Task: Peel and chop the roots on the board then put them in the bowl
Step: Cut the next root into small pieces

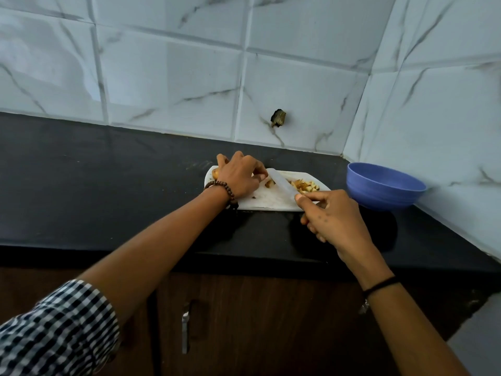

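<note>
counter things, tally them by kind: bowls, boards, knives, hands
bowl: 1
cutting board: 1
knife: 1
hands: 2, left hand holding a root, right hand gripping the knife
total: 5

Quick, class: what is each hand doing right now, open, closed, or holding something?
Left hand: closed round a root on the board.
Right hand: closed round the knife handle.

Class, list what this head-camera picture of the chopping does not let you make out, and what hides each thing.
Head view:
Root: mostly under the left hand; peeled or not, unclear.
Knife: handle wrapped inside the right hand.
Chopped pieces: too small to count, some behind the blade.
Board: near edge partly covered by both hands.
</note>
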Demonstrator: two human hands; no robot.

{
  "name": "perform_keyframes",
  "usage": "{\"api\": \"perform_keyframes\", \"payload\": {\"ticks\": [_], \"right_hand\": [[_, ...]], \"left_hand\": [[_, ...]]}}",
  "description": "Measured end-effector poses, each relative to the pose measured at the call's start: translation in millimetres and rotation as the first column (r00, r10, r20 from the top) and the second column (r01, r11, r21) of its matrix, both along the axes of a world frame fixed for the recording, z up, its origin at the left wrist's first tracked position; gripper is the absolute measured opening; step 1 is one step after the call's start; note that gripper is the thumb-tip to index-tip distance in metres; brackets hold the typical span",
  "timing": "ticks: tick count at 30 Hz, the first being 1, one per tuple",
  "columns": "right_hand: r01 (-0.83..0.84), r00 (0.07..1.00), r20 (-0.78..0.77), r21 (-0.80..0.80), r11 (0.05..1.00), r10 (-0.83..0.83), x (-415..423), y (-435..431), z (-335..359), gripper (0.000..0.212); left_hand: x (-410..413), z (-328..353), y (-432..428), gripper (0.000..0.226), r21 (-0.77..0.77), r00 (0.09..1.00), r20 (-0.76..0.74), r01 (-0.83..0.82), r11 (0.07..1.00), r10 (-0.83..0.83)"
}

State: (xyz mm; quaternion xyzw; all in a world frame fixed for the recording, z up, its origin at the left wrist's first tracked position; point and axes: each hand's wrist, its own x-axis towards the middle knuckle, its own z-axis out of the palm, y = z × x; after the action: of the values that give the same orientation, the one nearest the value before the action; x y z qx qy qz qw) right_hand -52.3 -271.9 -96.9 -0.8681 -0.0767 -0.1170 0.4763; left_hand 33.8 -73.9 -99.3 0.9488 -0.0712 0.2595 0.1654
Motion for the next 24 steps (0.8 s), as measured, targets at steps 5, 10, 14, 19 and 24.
{"api": "perform_keyframes", "payload": {"ticks": [5, 10, 14, 19, 24], "right_hand": [[-0.026, 0.997, -0.074, 0.163, 0.986, 0.038, 2.2, 4.0, -0.2, 0.025], [-0.044, 0.989, -0.116, 0.323, 0.945, 0.086, -1.0, 2.4, 3.7, 0.017], [-0.064, 0.986, -0.121, 0.356, 0.932, 0.113, -3.7, 0.4, 6.7, 0.016], [-0.087, 0.980, -0.134, 0.386, 0.918, 0.149, -7.0, 0.2, 8.4, 0.017], [-0.068, 0.981, -0.140, 0.406, 0.911, 0.135, -7.6, 0.8, 7.4, 0.018]], "left_hand": [[2.7, 1.4, -1.2, 0.019, -0.176, 0.999, -0.012, 0.030, 0.984, -0.033], [-0.7, 6.7, -1.1, 0.027, -0.303, 0.991, -0.011, 0.125, 0.945, -0.135], [-4.6, 9.4, -4.5, 0.043, -0.348, 0.985, 0.031, 0.168, 0.922, -0.168], [-6.7, 11.2, -4.0, 0.034, -0.443, 0.983, 0.133, 0.176, 0.879, -0.130], [-9.0, 12.6, -2.6, 0.022, -0.466, 0.986, 0.137, 0.149, 0.872, -0.095]]}}
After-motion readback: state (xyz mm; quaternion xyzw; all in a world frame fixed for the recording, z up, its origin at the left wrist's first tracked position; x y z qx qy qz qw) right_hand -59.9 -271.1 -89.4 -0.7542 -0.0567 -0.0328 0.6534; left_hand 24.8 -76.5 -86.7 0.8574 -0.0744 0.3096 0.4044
